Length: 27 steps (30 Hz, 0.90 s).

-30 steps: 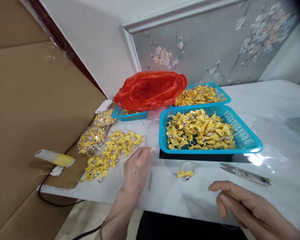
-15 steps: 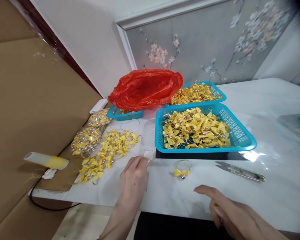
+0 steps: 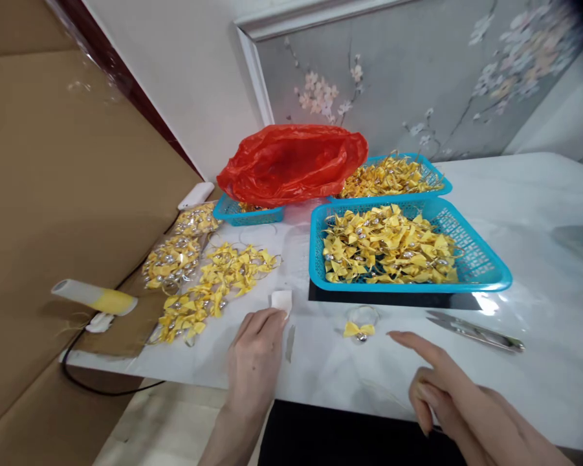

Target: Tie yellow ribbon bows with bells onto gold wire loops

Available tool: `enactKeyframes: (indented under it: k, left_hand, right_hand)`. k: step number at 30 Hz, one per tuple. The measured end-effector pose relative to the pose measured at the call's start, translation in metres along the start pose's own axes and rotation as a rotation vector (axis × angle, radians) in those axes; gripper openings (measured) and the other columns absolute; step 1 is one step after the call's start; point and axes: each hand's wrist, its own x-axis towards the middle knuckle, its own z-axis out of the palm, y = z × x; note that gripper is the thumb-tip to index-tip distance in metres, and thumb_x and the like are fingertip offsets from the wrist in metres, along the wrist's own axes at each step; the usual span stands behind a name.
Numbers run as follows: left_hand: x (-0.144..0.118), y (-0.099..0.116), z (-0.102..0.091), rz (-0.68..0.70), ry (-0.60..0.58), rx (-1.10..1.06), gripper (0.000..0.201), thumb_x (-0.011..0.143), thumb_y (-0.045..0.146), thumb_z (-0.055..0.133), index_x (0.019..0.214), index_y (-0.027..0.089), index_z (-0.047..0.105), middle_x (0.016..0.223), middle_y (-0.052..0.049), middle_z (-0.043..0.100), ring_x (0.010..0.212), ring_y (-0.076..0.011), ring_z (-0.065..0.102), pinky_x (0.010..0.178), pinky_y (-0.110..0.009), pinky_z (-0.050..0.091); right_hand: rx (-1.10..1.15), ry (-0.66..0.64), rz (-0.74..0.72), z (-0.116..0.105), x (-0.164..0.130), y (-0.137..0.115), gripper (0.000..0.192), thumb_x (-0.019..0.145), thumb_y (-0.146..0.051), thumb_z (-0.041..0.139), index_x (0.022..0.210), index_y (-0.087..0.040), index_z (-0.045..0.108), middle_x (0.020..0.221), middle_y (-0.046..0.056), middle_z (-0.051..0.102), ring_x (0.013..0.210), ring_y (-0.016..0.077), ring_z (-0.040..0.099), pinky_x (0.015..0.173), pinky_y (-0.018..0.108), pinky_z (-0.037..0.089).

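Observation:
The fingertips of my left hand [image 3: 256, 353] are closed on the edge of a small white square piece [image 3: 282, 301], perhaps paper or cloth, lying against the table. Just right of this hand, a narrow grey mark [image 3: 290, 343] shows on the white surface. My right hand [image 3: 451, 378] hovers at the lower right with its index finger stretched out and the other fingers bent; I see nothing held in it. Left of that fingertip lies a single yellow bow with a silver bell on a thin loop [image 3: 360, 331]. Metal thread snips [image 3: 478, 331] rest beyond the right hand.
Loose yellow bows with bells [image 3: 218, 278] lie to the left, near filled clear bags [image 3: 172, 259]. A blue basket [image 3: 485, 265] of bows stands ahead, with another blue basket [image 3: 446, 184] and a red plastic bag [image 3: 296, 168] behind. A grey-and-yellow tube [image 3: 97, 298] is at far left.
The view has shifted slightly. My left hand has moved a little left with the white piece, and the grey mark now shows beside it. My right hand stays much the same, finger extended.

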Motion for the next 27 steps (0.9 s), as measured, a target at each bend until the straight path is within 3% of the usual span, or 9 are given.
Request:
enactKeyframes:
  k: [5, 7, 10, 13, 17, 19, 20, 23, 27]
  left_hand:
    - [-0.007, 0.009, -0.018, -0.04, 0.056, -0.107, 0.025, 0.091, 0.027, 0.061, 0.113, 0.022, 0.07, 0.116, -0.014, 0.073, 0.101, -0.031, 0.069, 0.089, -0.045, 0.056]
    - [-0.008, 0.029, -0.027, -0.177, 0.119, -0.329, 0.019, 0.089, 0.026, 0.063, 0.105, 0.026, 0.072, 0.107, -0.008, 0.074, 0.09, -0.0255, 0.071, 0.081, -0.038, 0.058]
    - [-0.005, 0.072, -0.035, -0.32, -0.129, -0.896, 0.022, 0.088, 0.03, 0.065, 0.109, 0.032, 0.072, 0.091, -0.003, 0.073, 0.065, -0.0158, 0.065, 0.055, -0.025, 0.053]
    - [0.004, 0.11, -0.034, -0.331, -0.643, -1.488, 0.04, 0.084, 0.049, 0.068, 0.117, 0.026, 0.067, 0.072, -0.001, 0.066, 0.058, -0.0147, 0.058, 0.054, -0.026, 0.048]
    - [0.007, 0.122, -0.023, -0.49, -0.89, -1.754, 0.043, 0.078, 0.058, 0.072, 0.088, 0.016, 0.068, 0.06, 0.002, 0.057, 0.045, -0.0072, 0.043, 0.045, -0.02, 0.034]
    - [0.001, 0.114, -0.019, -0.626, -0.985, -1.79, 0.038, 0.08, 0.051, 0.074, 0.076, 0.015, 0.066, 0.056, 0.002, 0.055, 0.044, -0.0057, 0.04, 0.042, -0.018, 0.026]
    - [-0.003, 0.108, -0.018, -0.689, -1.017, -1.857, 0.036, 0.08, 0.047, 0.076, 0.072, 0.014, 0.065, 0.054, 0.003, 0.054, 0.044, -0.0048, 0.039, 0.041, -0.018, 0.024]
    - [-0.015, 0.091, -0.021, -0.857, -0.972, -2.213, 0.03, 0.076, 0.035, 0.083, 0.067, 0.012, 0.066, 0.056, 0.003, 0.056, 0.048, -0.0041, 0.047, 0.043, -0.015, 0.029]
    - [-0.02, 0.08, -0.03, -1.004, -0.718, -2.436, 0.015, 0.077, 0.022, 0.083, 0.071, 0.015, 0.071, 0.099, -0.002, 0.074, 0.088, -0.0119, 0.069, 0.07, -0.022, 0.052]
  right_hand:
    - [0.121, 0.02, -0.05, -0.016, 0.01, -0.02, 0.057, 0.105, -0.028, 0.026, 0.158, -0.037, 0.007, 0.07, -0.004, 0.068, 0.052, 0.0145, 0.062, 0.056, 0.025, 0.054]
    - [0.199, 0.115, -0.144, -0.025, 0.015, -0.03, 0.06, 0.106, -0.028, 0.031, 0.157, -0.039, 0.003, 0.086, -0.001, 0.074, 0.077, 0.0175, 0.073, 0.075, 0.032, 0.059]
    - [0.249, 0.216, -0.242, -0.033, 0.022, -0.044, 0.064, 0.106, -0.026, 0.031, 0.157, -0.04, -0.004, 0.098, 0.002, 0.076, 0.117, 0.0209, 0.065, 0.099, 0.044, 0.053]
    - [0.179, 0.218, -0.276, -0.036, 0.026, -0.052, 0.065, 0.106, -0.026, 0.033, 0.157, -0.039, -0.005, 0.104, 0.003, 0.075, 0.128, 0.0226, 0.058, 0.106, 0.051, 0.046]
    - [0.256, 0.234, -0.262, -0.044, 0.028, -0.051, 0.066, 0.105, -0.032, 0.038, 0.156, -0.042, -0.004, 0.079, -0.001, 0.069, 0.099, 0.0221, 0.071, 0.102, 0.051, 0.048]
    - [0.513, 0.288, -0.177, -0.053, 0.029, -0.047, 0.065, 0.103, -0.038, 0.044, 0.156, -0.042, 0.006, 0.058, -0.006, 0.051, 0.06, 0.0179, 0.063, 0.072, 0.038, 0.06]
    - [0.65, 0.327, -0.097, -0.057, 0.029, -0.046, 0.065, 0.101, -0.04, 0.049, 0.156, -0.042, 0.014, 0.054, -0.007, 0.042, 0.046, 0.0145, 0.05, 0.052, 0.029, 0.055]
    - [0.913, 0.46, 0.093, -0.069, 0.032, -0.04, 0.065, 0.091, -0.037, 0.064, 0.149, -0.042, 0.036, 0.054, -0.009, 0.028, 0.041, 0.0094, 0.024, 0.034, 0.015, 0.027]
    - [0.962, 0.463, 0.139, -0.07, 0.03, -0.029, 0.066, 0.087, -0.035, 0.069, 0.146, -0.043, 0.041, 0.056, -0.007, 0.031, 0.047, 0.0102, 0.029, 0.04, 0.015, 0.034]
